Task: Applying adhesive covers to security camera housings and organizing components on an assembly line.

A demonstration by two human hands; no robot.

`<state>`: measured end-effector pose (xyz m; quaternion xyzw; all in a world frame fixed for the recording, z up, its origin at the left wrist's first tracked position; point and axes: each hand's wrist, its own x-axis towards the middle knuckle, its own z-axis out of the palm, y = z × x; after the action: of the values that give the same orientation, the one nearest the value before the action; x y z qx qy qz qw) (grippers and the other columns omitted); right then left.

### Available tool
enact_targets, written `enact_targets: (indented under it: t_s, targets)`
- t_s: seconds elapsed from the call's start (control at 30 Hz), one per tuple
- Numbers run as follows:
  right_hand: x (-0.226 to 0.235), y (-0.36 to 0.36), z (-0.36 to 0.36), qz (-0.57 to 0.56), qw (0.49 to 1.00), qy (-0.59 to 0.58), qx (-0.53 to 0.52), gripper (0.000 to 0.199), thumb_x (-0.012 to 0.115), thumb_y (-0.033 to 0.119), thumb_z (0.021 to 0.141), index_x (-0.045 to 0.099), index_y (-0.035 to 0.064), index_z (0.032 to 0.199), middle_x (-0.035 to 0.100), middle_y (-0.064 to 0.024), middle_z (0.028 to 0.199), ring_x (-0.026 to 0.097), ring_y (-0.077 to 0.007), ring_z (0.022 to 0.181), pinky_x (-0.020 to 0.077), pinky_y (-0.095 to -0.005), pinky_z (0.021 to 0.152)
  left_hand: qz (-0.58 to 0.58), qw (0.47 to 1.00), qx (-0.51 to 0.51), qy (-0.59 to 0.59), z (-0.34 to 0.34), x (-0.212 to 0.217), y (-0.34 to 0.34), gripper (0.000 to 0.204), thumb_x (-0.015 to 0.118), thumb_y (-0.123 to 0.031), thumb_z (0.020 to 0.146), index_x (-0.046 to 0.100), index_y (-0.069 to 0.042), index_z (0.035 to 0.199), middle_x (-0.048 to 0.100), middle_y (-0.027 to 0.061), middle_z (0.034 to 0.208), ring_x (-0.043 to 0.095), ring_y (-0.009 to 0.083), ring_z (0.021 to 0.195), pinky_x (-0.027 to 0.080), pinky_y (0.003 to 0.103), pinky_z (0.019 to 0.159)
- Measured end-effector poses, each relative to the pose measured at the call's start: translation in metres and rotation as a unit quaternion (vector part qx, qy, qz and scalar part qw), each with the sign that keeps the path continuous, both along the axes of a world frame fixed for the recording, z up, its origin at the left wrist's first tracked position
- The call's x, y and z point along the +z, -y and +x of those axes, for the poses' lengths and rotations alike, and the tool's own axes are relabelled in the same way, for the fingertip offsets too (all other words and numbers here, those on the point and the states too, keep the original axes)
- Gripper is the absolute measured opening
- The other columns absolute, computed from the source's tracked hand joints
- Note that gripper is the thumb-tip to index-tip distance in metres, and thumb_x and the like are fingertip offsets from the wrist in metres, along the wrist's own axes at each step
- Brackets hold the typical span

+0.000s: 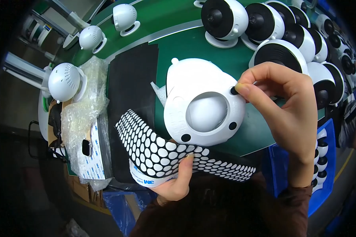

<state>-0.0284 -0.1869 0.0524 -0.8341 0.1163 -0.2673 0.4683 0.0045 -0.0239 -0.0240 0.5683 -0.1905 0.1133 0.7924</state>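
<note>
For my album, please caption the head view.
Right hand touches a black dot on a white device; left hand holds a white-dotted sheet.

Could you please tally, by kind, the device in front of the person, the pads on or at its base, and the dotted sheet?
White, rounded, plastic-looking device: 1
Small, round, black pads, one at the right hand: 3
Curved black sheet with white circles, in the left hand: 1
Total: 5

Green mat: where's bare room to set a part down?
Mainly the black sheet, between bubble wrap and the white housing. Smaller: green mat above the housing, and at its lower right, toward the right hand. Crowded: upper right, black-faced units; below, the dotted sheet and left hand.
</note>
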Motion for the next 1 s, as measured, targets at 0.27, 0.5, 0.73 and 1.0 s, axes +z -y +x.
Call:
enact_targets:
  t_s: [0.27, 0.5, 0.73, 1.0]
  targets:
    - [0.003, -0.001, 0.001, -0.048, 0.998, -0.027, -0.011, 0.007, 0.059, 0.005, 0.070, 0.057, -0.0007, 0.072, 0.055, -0.0013, 0.065, 0.051, -0.0045, 0.058, 0.0393, -0.0145, 0.055, 0.076, 0.996, -0.047, 0.033, 0.007, -0.001, -0.009, 0.029, 0.058, 0.008, 0.058, 0.055, 0.004, 0.087, 0.058, 0.0078, 0.080, 0.055, 0.0126, 0.070, 0.042, 0.020, 0.066]
    - [0.008, 0.001, 0.002, 0.033, 0.997, -0.062, 0.011, 0.006, 0.058, 0.005, 0.070, 0.056, -0.0003, 0.072, 0.055, 0.0000, 0.065, 0.050, -0.0038, 0.059, 0.0387, -0.0141, 0.056, 0.039, 0.998, -0.053, 0.007, 0.007, -0.005, -0.013, 0.033, 0.058, 0.009, 0.057, 0.054, 0.005, 0.090, 0.058, 0.0087, 0.081, 0.055, 0.0125, 0.070, 0.042, 0.020, 0.067]
    - [0.006, -0.006, 0.001, -0.084, 0.995, -0.042, -0.014, 0.006, 0.059, 0.005, 0.069, 0.055, -0.0003, 0.070, 0.055, -0.0011, 0.066, 0.050, -0.0036, 0.057, 0.0391, -0.0135, 0.053, 0.120, 0.988, -0.092, 0.032, 0.010, 0.005, -0.018, 0.033, 0.058, 0.010, 0.058, 0.053, 0.006, 0.090, 0.058, 0.0093, 0.080, 0.056, 0.0127, 0.071, 0.042, 0.021, 0.068]
    - [0.006, 0.026, 0.018, 0.146, 0.979, -0.113, 0.088, 0.017, 0.058, 0.003, 0.069, 0.048, 0.0007, 0.083, 0.056, -0.0044, 0.055, 0.052, -0.0064, 0.045, 0.0397, -0.0131, 0.043, 0.072, 0.988, -0.134, -0.032, 0.011, -0.002, -0.018, 0.039, 0.057, 0.009, 0.060, 0.048, 0.007, 0.098, 0.057, 0.0101, 0.085, 0.055, 0.0138, 0.076, 0.042, 0.022, 0.071]
